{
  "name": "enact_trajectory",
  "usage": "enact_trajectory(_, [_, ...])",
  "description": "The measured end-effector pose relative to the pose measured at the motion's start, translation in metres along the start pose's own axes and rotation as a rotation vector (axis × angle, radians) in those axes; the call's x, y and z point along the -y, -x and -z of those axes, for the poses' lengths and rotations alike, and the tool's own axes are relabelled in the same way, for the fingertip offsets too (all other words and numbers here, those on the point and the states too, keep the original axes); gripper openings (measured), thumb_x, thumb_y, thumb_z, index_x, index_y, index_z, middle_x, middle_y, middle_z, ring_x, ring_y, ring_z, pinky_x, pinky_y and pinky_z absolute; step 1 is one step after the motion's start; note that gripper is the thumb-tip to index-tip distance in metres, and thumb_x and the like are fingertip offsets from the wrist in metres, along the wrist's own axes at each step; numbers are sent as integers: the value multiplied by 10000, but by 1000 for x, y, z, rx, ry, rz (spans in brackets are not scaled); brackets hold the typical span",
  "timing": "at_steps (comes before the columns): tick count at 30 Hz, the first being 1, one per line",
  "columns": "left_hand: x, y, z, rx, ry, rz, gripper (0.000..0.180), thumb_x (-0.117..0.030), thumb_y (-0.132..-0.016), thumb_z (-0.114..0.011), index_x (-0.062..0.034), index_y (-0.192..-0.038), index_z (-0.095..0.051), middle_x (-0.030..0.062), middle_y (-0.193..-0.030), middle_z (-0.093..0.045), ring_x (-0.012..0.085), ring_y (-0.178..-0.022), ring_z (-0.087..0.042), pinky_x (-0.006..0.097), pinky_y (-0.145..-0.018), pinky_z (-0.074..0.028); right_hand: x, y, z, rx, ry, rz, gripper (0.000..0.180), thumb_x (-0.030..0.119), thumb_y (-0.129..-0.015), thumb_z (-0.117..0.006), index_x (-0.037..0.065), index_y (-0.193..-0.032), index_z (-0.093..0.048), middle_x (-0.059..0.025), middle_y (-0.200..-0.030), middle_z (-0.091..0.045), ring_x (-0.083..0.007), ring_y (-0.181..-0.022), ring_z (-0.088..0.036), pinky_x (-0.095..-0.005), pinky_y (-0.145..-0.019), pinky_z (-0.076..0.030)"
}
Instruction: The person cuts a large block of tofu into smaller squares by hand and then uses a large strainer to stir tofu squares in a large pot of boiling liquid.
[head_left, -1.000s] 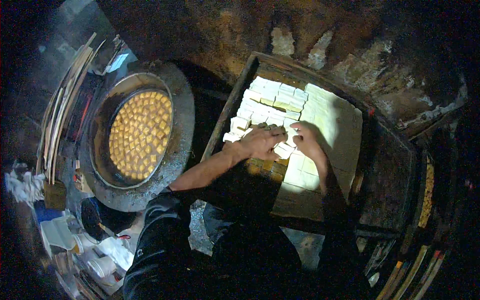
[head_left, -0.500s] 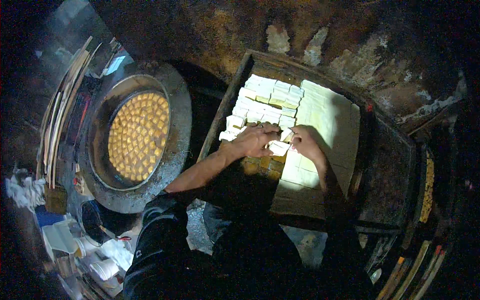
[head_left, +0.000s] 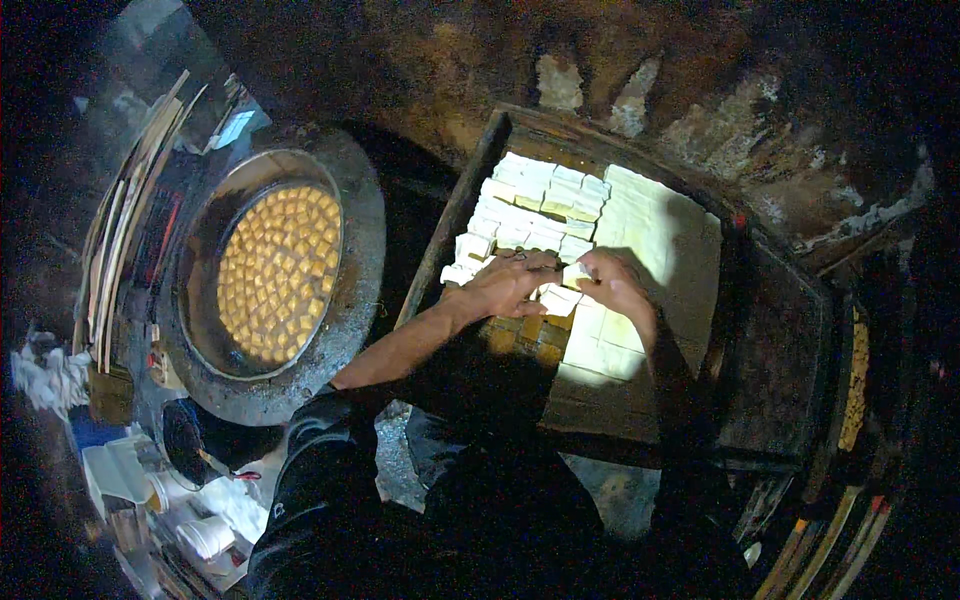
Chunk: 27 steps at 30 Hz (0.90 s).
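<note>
White tofu pieces [head_left: 530, 205] stand in uneven rows on the left part of a shallow wooden tray [head_left: 490, 150]. To their right lies a flat tofu slab [head_left: 640, 215] scored into squares. My left hand [head_left: 512, 284] rests at the near end of the rows, its fingers curled down around tofu there; the fingertips are partly hidden. My right hand [head_left: 618, 284] pinches a small tofu piece [head_left: 575, 274] at the slab's left edge, thumb and fingers together. A tilted tofu piece [head_left: 558, 299] lies between both hands.
Left of the tray, a large round pan [head_left: 260, 155] set in a stove rim [head_left: 362, 250] holds many golden tofu cubes [head_left: 280, 270] in liquid. Long wooden sticks [head_left: 130, 210] stand at far left. White containers [head_left: 118, 470] lie lower left, and more sticks [head_left: 830, 540] lower right.
My right hand has turned slightly and its fingers have closed in over the small tofu piece. My left hand stays nearly in place. The whole view has shifted a little.
</note>
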<state>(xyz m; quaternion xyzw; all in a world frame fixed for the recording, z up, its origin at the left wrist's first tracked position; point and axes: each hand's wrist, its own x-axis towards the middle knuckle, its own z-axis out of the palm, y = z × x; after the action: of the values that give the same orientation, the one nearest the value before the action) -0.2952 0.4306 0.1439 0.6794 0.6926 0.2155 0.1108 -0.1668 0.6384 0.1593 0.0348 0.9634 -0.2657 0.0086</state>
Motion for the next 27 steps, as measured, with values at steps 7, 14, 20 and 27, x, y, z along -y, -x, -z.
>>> enact_trajectory(7, [15,0,-12,-68,34,9,615,-307,-717,-716,-51,-1199,-432,173,-1061,-522,370,-1023,-517,463,-852,-427,16,-15,0,92,122,-8,357,212,-755,-660,-30,-1013,-608,-199,-918,-640,-329,-850,-618,-385,-782,-477])
enact_trajectory(14, [13,1,12,45,3,45,770,-334,-683,-741,-69,-1294,-355,178,-1094,-529,377,-1085,-496,462,-908,-409,-2,-15,-30,166,-39,-22,384,304,-798,-604,44,-1080,-593,-195,-962,-618,-336,-901,-594,-400,-789,-465])
enact_trajectory(20, [8,11,20,144,-91,141,802,-342,-698,-741,-80,-1332,-325,194,-1241,-493,373,-1170,-461,447,-970,-384,69,-10,14,460,91,-161,849,355,-678,-729,-23,-1328,-336,-219,-1283,-444,-346,-1214,-409,-395,-1023,-328])
enact_trajectory(27, [7,12,41,-118,-51,99,571,-403,-779,-645,-65,-1211,-486,211,-1152,-544,379,-1071,-514,470,-911,-407,53,7,-6,190,79,-140,883,404,-653,-742,-15,-1329,-357,-237,-1311,-433,-340,-1241,-396,-411,-1058,-275])
